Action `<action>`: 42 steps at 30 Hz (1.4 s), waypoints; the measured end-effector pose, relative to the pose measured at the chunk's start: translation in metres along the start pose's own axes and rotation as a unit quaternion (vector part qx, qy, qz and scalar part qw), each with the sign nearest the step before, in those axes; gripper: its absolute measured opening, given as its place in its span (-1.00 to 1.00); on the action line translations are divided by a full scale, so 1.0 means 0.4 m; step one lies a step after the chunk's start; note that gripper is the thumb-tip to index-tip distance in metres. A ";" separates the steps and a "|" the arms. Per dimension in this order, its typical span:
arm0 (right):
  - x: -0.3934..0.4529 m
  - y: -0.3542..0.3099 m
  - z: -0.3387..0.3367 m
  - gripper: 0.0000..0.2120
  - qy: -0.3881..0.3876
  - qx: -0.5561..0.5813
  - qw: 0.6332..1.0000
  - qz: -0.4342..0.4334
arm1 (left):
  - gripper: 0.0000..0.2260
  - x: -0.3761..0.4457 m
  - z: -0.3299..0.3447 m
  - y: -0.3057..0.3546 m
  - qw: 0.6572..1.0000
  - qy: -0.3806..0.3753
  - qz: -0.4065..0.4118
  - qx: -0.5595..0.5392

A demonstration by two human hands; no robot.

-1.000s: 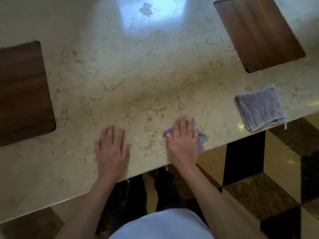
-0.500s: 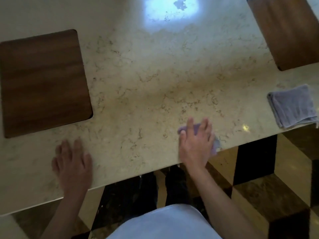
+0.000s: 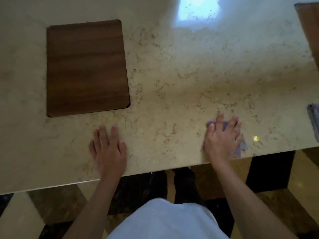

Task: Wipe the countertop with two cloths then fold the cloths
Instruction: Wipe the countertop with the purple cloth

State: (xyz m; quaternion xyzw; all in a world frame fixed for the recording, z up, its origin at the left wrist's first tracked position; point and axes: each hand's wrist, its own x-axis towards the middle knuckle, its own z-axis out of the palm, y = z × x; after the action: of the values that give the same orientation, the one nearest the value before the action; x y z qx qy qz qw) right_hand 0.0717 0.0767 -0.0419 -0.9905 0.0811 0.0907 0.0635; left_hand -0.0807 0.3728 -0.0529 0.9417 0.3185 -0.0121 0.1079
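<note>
My right hand [image 3: 222,138] presses flat, fingers spread, on a small purple cloth [image 3: 240,149] near the front edge of the beige marble countertop [image 3: 172,87]. Only the cloth's edges show around the hand. My left hand [image 3: 107,149] lies flat and bare on the counter, well to the left of the cloth, just below a wood panel. A second, grey folded cloth [image 3: 314,121] lies at the far right, cut off by the frame edge.
A dark wood panel [image 3: 86,68] is set into the counter at the left. Another wood panel [image 3: 309,25] shows at the top right corner. The counter's front edge runs just behind my wrists, with a dark and tan tiled floor [image 3: 269,171] below.
My left hand has slid left along the counter to below the left wood panel. My right hand and the purple cloth shifted slightly left. The view has swung left, pushing the grey cloth to the edge.
</note>
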 end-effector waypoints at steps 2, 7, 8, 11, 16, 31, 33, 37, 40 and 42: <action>-0.036 -0.120 0.017 -0.42 -0.009 0.001 0.998 -0.059 | -0.47 -0.002 -0.001 -0.001 1.000 -0.005 -0.002 -0.002; -0.314 -0.351 0.089 -0.47 -0.117 -0.014 0.882 -0.456 | -0.51 0.005 0.001 -0.020 0.999 0.016 0.002 -0.031; -0.333 -0.355 0.094 -0.48 -0.136 -0.019 0.860 -0.492 | -0.53 0.004 0.004 -0.026 0.998 0.025 0.001 -0.053; -0.248 -0.355 0.084 -0.49 -0.142 -0.051 0.782 -0.604 | -0.54 0.005 0.007 -0.029 0.992 0.061 -0.015 -0.114; 0.118 -0.502 0.035 -0.53 -0.093 -0.077 0.841 -0.527 | -0.55 -0.027 0.008 0.040 0.987 0.058 -0.103 -0.108; 0.319 -0.505 0.007 -0.52 -0.080 -0.103 0.679 -0.722 | -0.48 -0.098 0.055 0.234 0.968 0.032 -0.249 -0.028; 0.474 -0.612 -0.020 -0.48 -0.057 -0.118 0.763 -0.633 | -0.47 -0.088 0.056 0.237 0.968 0.009 -0.252 0.001; 0.429 -0.693 -0.007 -0.46 -0.033 -0.071 0.806 -0.587 | -0.47 -0.087 0.055 0.240 0.965 0.001 -0.262 0.014; 0.230 -0.565 0.024 -0.44 -0.077 -0.033 0.714 -0.695 | -0.46 -0.084 0.052 0.240 0.965 0.003 -0.263 0.014; 0.145 -0.457 0.033 -0.39 -0.128 -0.033 0.670 -0.730 | -0.46 -0.083 0.048 0.239 0.966 0.001 -0.259 0.018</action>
State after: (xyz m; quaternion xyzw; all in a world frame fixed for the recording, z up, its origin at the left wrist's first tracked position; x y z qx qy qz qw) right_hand 0.1572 0.2488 -0.0454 -0.7139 -0.6800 0.1436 0.0861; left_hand -0.0487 0.2749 -0.0501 0.8287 0.5515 -0.0448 0.0844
